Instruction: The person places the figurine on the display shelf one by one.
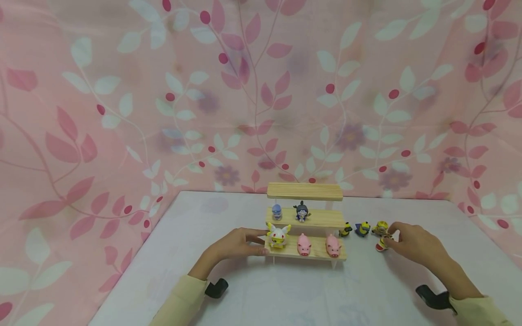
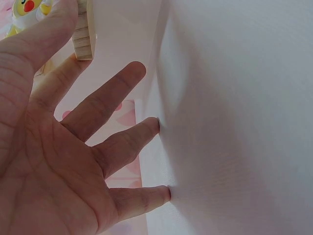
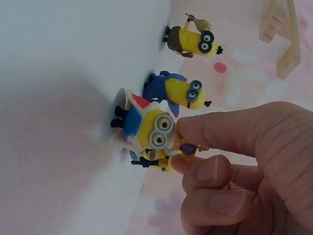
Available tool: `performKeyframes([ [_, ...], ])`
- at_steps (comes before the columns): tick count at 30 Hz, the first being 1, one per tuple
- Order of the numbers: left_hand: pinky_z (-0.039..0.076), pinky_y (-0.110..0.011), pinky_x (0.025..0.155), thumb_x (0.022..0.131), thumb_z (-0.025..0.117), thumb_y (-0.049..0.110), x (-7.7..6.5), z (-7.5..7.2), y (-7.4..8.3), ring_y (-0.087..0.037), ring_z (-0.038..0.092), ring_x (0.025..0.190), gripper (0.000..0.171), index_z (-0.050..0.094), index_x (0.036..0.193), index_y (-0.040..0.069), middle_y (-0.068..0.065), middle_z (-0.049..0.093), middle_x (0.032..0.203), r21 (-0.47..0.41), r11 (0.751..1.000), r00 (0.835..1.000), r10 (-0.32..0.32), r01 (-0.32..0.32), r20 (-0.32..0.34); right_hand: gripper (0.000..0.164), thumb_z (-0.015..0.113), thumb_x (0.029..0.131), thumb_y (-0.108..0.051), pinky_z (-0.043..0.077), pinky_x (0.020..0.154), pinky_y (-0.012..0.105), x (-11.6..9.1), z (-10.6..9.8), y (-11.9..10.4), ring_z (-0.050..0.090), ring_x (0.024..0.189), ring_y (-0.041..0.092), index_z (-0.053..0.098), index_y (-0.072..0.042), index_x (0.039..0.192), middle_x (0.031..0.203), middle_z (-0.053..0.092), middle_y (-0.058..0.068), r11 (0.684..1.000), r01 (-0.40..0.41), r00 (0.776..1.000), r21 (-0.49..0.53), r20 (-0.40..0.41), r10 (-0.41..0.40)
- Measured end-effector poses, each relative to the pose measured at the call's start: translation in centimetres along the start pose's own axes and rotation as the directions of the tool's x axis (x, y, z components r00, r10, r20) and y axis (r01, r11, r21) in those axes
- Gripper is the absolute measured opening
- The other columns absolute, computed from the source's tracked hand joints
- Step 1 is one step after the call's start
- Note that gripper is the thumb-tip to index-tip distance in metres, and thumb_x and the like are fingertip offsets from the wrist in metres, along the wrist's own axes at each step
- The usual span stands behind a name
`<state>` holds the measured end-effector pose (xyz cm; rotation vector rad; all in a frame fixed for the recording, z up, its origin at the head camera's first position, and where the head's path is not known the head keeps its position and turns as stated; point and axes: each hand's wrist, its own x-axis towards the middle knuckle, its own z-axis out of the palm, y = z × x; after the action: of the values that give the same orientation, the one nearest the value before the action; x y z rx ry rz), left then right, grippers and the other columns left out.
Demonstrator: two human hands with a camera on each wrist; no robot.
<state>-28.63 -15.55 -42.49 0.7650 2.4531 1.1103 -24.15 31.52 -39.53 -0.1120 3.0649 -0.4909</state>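
Note:
My left hand [image 1: 234,243] grips the left end of the lower board of a wooden display shelf [image 1: 305,191], with thumb and index finger at its edge. In the left wrist view the other fingers spread away from the shelf board [image 2: 83,36]. Off to the right of the shelf, my right hand [image 1: 420,246] pinches a yellow minion figure [image 3: 150,128] by its crown between thumb and index finger. That figure wears a red, white and blue outfit and stands upright, close over the table. Just behind it is another minion figure [image 1: 381,225], partly hidden in the right wrist view.
On the lower board stand a white-and-yellow eared figure [image 1: 278,236] and two pink pigs [image 1: 303,244]. A small blue figure [image 1: 277,211] and a dark-haired figure [image 1: 302,212] occupy the middle board. Two more minions [image 1: 362,228] stand beside the shelf on the white table [image 1: 183,299].

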Motion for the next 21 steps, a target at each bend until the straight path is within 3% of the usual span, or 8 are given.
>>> performKeyframes([
  [21, 0.046, -0.047, 0.097, 0.086, 0.076, 0.042, -0.03, 0.04, 0.02, -0.019, 0.060, 0.118, 0.065, 0.055, 0.143, 0.019, -0.001, 0.058, 0.138, -0.017, 1.000, 1.000, 0.001, -0.002, -0.003, 0.033, 0.072, 0.088, -0.034, 0.039, 0.049, 0.033, -0.90, -0.42, -0.44, 0.047, 0.058, 0.018, 0.067, -0.003, 0.098, 0.069, 0.054, 0.000, 1.000, 0.003, 1.000, 0.012, -0.027, -0.003],
])
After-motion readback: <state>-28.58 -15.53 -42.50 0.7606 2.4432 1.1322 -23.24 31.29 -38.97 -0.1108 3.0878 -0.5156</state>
